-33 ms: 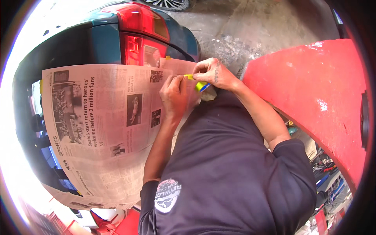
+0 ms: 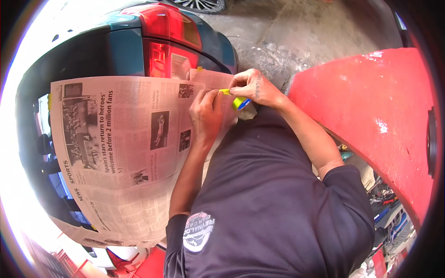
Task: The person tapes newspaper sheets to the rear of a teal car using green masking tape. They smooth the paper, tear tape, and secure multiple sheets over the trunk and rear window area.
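Note:
A strip of yellow masking tape [image 2: 225, 91] stretches between my two hands. Its far end is pinched in the fingers of my left hand [image 2: 205, 111], which is in front of the newspaper [image 2: 132, 125]. With bent fingers, my right hand [image 2: 256, 88] grips the tape near its roll [image 2: 240, 103], which hangs below the fingers and shows yellow and blue. The newspaper sheets cover much of the teal car's [image 2: 125, 48] rear. Another small piece of yellow tape [image 2: 200, 69] sits at the paper's upper edge, by the red tail light [image 2: 169, 58].
On my right stands a large glossy red panel [image 2: 366, 88], its edge close to my right arm. Beyond the car lie a worn concrete floor [image 2: 296, 28] and another car's wheel [image 2: 204, 4]. Cluttered parts [image 2: 391, 217] lie below the panel.

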Tool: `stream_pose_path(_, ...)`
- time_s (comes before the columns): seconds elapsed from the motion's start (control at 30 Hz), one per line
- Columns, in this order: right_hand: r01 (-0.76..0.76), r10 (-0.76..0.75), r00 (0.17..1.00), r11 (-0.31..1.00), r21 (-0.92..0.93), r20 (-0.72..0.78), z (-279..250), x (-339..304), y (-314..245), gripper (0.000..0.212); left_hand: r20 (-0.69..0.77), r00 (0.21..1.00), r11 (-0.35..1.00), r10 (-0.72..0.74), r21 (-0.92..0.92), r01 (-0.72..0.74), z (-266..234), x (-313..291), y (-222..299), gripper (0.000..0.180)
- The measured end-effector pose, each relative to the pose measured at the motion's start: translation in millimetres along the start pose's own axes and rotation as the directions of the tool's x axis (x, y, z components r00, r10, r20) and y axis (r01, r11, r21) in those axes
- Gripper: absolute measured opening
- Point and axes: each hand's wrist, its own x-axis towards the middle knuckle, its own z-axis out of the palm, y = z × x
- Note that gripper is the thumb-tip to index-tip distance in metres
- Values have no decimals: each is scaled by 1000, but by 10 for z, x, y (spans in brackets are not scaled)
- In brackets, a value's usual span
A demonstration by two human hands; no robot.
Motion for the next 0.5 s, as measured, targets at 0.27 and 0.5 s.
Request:
stream_pose_path(0.27,47,-44,999,990,132,-24,-62,496,404,26,331,937,714,113,629,-308,-811,118,77,36)
stream_pose_path(0.5,6,-57,994,888,459,96,676,1075,797,37,613,786,345,77,724,-598,-898,240,-266,42)
